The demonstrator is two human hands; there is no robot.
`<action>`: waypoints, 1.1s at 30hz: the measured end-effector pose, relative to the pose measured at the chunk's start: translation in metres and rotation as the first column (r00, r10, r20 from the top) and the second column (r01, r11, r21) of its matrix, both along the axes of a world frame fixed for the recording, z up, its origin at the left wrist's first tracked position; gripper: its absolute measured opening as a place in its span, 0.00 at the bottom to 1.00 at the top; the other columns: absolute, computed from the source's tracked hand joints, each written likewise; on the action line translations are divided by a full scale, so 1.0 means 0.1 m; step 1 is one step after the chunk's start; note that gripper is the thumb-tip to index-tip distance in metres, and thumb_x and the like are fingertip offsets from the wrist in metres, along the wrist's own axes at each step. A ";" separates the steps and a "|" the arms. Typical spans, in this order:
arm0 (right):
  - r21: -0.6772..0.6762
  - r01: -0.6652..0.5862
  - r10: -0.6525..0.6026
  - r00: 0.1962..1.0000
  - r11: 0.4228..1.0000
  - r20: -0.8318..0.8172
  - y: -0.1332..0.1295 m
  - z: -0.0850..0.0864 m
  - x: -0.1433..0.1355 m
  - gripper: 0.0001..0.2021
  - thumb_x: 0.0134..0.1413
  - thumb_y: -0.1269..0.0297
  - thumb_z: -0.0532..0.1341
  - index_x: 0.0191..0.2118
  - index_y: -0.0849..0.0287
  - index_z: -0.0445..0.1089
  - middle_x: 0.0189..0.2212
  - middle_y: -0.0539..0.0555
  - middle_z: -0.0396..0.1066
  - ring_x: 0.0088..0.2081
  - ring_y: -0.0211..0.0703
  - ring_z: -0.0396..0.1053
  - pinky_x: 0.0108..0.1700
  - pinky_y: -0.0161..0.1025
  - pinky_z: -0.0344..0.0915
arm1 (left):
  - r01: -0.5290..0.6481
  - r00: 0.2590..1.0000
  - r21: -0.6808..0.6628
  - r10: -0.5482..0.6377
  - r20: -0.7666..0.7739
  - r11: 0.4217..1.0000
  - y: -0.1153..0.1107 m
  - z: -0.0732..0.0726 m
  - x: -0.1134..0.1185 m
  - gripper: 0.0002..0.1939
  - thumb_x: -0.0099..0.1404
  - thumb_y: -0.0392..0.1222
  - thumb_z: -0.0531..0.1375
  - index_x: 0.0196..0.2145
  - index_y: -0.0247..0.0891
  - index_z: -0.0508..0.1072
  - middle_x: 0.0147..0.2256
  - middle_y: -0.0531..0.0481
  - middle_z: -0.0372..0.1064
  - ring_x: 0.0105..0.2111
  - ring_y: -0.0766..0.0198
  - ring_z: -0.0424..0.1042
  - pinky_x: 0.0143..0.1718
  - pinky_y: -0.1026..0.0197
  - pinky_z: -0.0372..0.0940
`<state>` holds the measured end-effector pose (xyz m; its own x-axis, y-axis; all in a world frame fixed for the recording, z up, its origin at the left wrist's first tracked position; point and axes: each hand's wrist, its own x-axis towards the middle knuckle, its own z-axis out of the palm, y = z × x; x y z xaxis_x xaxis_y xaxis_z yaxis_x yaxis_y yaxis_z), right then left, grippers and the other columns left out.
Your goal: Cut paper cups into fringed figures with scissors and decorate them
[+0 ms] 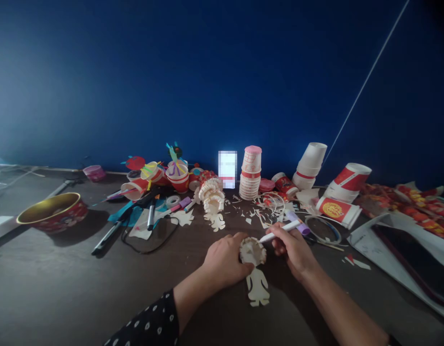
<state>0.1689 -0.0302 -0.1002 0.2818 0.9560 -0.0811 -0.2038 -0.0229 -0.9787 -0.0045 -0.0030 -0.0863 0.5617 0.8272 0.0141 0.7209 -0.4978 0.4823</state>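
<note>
Pen (281, 231) at edge of paper figure (258, 286)

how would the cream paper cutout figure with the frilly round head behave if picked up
The cream paper cutout figure is probably light, its body being thin and flat. The narrow neck would likely bend first; the head's curled rim may crush easily.

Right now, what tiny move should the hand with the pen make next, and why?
Perhaps press the lower end of the white pen lightly against the curly rim of the paper figure. The right hand holds the pen with that end close by the rim, and the left hand steadies the figure.
</note>
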 end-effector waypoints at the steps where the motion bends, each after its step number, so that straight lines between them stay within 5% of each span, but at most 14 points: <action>1: 0.002 0.006 -0.006 1.000 1.000 -0.009 0.00 0.01 0.00 0.10 0.42 0.60 0.61 0.21 0.62 0.67 0.12 0.44 0.57 0.15 0.29 0.48 0.16 0.28 0.44 | -0.001 1.000 -0.010 0.001 0.023 1.000 0.01 0.01 0.00 0.30 0.45 0.47 0.59 0.48 0.45 0.63 0.38 0.47 0.69 0.38 0.54 0.68 0.38 0.56 0.61; 14: -0.012 0.076 -0.077 0.994 0.997 -0.078 0.01 0.04 0.01 0.09 0.40 0.61 0.61 0.21 0.62 0.66 0.12 0.44 0.56 0.15 0.29 0.49 0.17 0.29 0.46 | -0.105 0.974 -0.135 0.130 0.187 0.985 0.13 0.04 0.00 0.21 0.50 0.44 0.56 0.44 0.38 0.68 0.23 0.53 0.64 0.24 0.65 0.63 0.26 0.63 0.56; 24: 0.022 0.017 -0.016 0.999 1.000 -0.030 -0.01 0.02 0.02 0.08 0.39 0.62 0.62 0.21 0.62 0.67 0.12 0.44 0.57 0.15 0.29 0.50 0.17 0.29 0.46 | -0.097 0.993 -0.001 0.097 0.064 0.995 0.03 -0.04 0.03 0.24 0.48 0.48 0.58 0.45 0.43 0.65 0.37 0.48 0.69 0.36 0.57 0.68 0.35 0.60 0.60; 33: 0.029 -0.002 0.001 1.000 1.000 0.010 0.00 0.00 0.02 0.07 0.40 0.63 0.61 0.21 0.61 0.66 0.13 0.44 0.57 0.16 0.30 0.50 0.17 0.30 0.44 | -0.102 0.995 0.015 0.102 0.001 0.995 0.00 -0.04 0.05 0.25 0.49 0.49 0.58 0.46 0.42 0.62 0.38 0.47 0.68 0.39 0.56 0.68 0.38 0.59 0.60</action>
